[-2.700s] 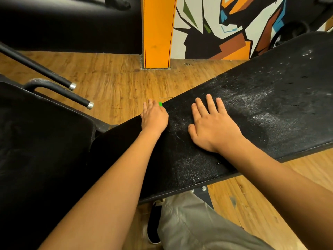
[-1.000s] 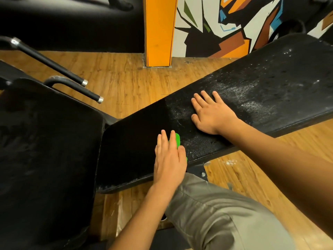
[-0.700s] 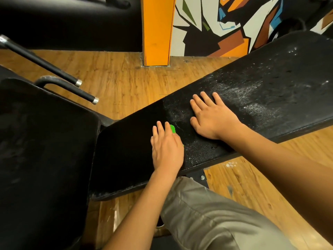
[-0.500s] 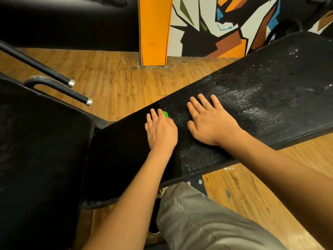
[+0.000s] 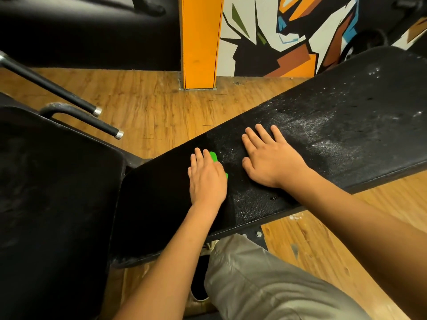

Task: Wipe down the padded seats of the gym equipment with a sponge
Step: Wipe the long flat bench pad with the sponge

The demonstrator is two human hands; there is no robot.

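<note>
Under the left hand (image 5: 206,181), pressed flat with fingers nearly straight, a green sponge (image 5: 214,156) lies on the black padded surface (image 5: 323,135), only its right edge showing. Just right of it the right hand (image 5: 270,160) rests open, palm down, holding nothing. White speckles cover the pad to the right; the left part looks darker. Farther left stands another black pad (image 5: 57,192). No readable writing shows on the painted far wall (image 5: 265,35).
</note>
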